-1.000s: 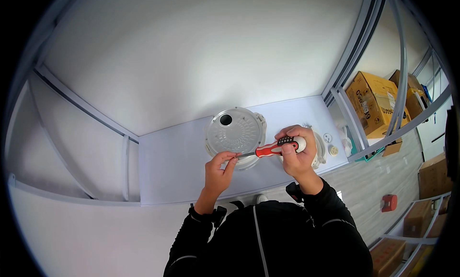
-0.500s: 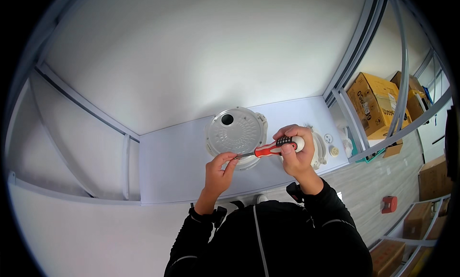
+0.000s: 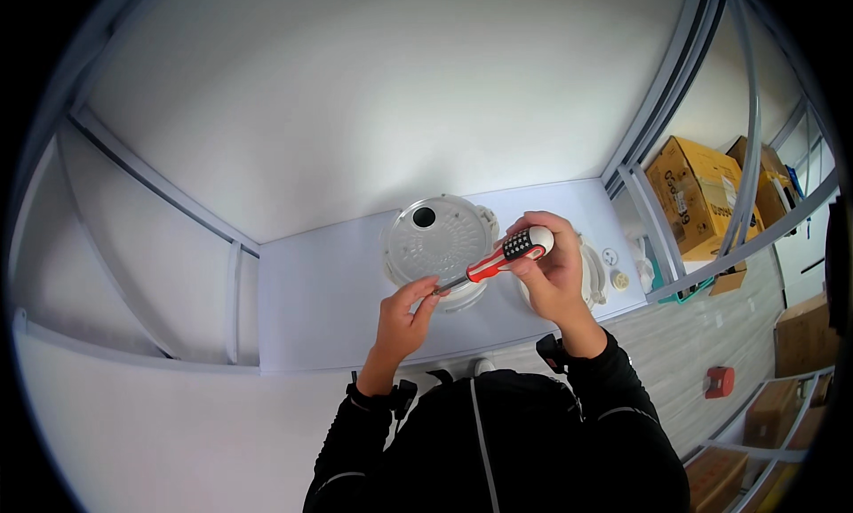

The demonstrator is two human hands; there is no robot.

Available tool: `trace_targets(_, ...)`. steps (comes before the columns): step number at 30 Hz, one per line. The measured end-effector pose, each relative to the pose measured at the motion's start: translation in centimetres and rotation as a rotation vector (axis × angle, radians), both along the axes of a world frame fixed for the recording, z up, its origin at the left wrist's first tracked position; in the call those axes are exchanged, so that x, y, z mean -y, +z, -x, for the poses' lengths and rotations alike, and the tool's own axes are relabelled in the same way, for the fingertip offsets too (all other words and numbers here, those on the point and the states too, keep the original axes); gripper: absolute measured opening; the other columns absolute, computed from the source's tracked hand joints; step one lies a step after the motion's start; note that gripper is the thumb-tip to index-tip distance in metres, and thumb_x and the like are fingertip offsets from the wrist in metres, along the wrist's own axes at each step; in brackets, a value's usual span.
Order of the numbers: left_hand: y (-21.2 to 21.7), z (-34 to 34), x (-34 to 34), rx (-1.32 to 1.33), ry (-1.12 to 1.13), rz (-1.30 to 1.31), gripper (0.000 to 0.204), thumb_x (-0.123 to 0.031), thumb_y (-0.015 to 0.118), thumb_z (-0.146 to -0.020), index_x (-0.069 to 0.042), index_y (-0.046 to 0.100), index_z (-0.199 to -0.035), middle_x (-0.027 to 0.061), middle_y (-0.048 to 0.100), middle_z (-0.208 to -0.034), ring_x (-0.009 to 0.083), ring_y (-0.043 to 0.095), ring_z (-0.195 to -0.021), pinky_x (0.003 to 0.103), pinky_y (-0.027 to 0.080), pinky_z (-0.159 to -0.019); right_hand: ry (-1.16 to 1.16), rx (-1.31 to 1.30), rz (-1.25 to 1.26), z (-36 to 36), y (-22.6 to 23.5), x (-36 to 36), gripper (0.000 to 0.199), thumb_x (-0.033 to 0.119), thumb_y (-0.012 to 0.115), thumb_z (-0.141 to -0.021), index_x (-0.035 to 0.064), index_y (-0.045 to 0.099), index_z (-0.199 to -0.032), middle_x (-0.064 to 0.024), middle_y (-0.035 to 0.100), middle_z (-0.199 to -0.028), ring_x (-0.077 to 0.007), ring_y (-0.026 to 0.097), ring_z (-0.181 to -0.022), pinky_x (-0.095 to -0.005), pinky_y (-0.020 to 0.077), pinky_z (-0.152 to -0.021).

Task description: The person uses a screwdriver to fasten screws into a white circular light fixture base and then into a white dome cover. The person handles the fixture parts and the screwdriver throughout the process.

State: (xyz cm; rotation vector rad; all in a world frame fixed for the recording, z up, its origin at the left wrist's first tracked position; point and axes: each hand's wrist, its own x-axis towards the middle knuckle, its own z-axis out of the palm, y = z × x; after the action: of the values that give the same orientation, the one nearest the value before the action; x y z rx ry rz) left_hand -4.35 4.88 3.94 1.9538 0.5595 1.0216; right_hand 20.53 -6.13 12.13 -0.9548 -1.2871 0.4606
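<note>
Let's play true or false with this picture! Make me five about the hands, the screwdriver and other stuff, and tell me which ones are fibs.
1. The right hand is holding the screwdriver by its handle. True.

2. The left hand is far away from the screwdriver. False: it is pinching at the tip end of the metal shaft.

3. The round pale part on the table has a dark round spot on it. True.

4. The handle is green all over. False: it is red, black and white.

5. A yellowish-brown cardboard box is on the person's right side. True.
</note>
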Motion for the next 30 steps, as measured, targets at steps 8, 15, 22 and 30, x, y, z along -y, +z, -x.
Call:
trace_targets(8, 0.8, -0.2, -0.1, -0.069, -0.001, -0.150, 0.035, -0.002, 0.077, -0.096, -0.003, 0.073, -0.130, 0.0093, 0.081, -0.105, 0.0292, 0.073, -0.101, 0.042, 0.057, -0.094, 0.029, -0.071, 0.127, 2.7, 2.4, 0.0, 0.095, 0.006, 0.080, -0.100, 0.0059, 0.016, -0.170, -0.0186, 0.065, -0.128, -0.0260, 0.072, -0.115, -0.0454, 0.0592, -0.103)
trace_targets(15, 0.4, -1.0, -0.8, -0.125, 0.053, -0.279, 0.032, -0.005, 0.077, -0.095, -0.005, 0.075, -0.127, 0.0088, 0.079, -0.108, 0.0308, 0.072, -0.104, 0.049, 0.052, -0.107, 0.009, 0.065, 0.148, 2.9, 1.5, -1.0, 0.088, 0.010, 0.080, -0.100, 0.0028, 0.023, -0.167, -0.0173, 0.068, -0.129, -0.0251, 0.073, -0.111, -0.0408, 0.0587, -0.100)
trace_targets(22, -0.2, -1.1, -0.7, -0.236, 0.071, -0.381, 0.033, -0.011, 0.075, -0.099, -0.007, 0.075, -0.132, 0.0093, 0.080, -0.118, 0.0285, 0.072, -0.119, 0.053, 0.046, -0.117, -0.007, 0.233, 0.187, 3.7, 2.6, -1.5, 0.076, 0.014, 0.080, -0.100, 0.0062, 0.036, -0.161, -0.0186, 0.073, -0.122, -0.0323, 0.076, -0.103, -0.0397, 0.0586, -0.093)
trace_targets(30, -0.4, -1.3, -0.6, -0.268, 0.084, -0.405, 0.036, -0.013, 0.075, -0.098, -0.008, 0.075, -0.134, 0.0102, 0.081, -0.118, 0.0280, 0.072, -0.122, 0.053, 0.046, -0.118, -0.027, 0.325, 0.199, 4.2, 3.0, -2.0, 0.071, 0.014, 0.080, -0.100, 0.0067, 0.039, -0.158, -0.0211, 0.075, -0.118, -0.0394, 0.078, -0.100, -0.0422, 0.0605, -0.086)
